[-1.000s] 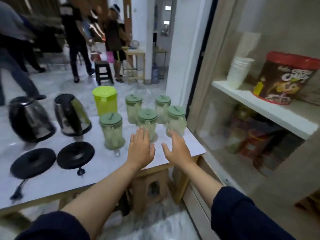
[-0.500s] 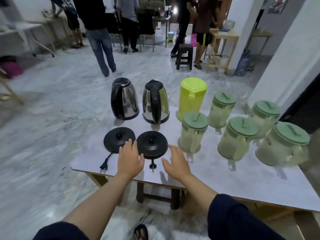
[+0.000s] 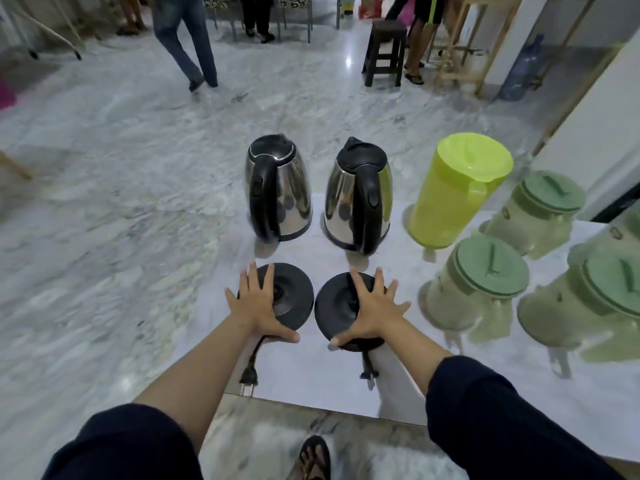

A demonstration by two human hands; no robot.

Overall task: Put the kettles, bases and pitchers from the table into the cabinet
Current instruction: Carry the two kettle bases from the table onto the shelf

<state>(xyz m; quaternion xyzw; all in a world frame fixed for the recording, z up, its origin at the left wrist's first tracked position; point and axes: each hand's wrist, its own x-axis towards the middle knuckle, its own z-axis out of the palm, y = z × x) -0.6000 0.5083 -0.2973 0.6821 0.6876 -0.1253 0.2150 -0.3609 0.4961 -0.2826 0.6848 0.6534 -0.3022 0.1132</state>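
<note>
While both hands are spread wide, nothing gripped, left hand (image 3: 258,308) is laid on the left base (image 3: 287,299), right hand (image 3: 372,313) on the right base (image 3: 334,315); kettles (image 3: 278,188) are at 12 o'clock, cords trailing to 6.

Single head cam, looks fwd & down, close over table (image 3: 311,375) near edge.

Dark navy sleeves (image 3: 491,410) pushed above forearms; bare hands; black strappy sandal (image 3: 314,459) on foot.
</note>
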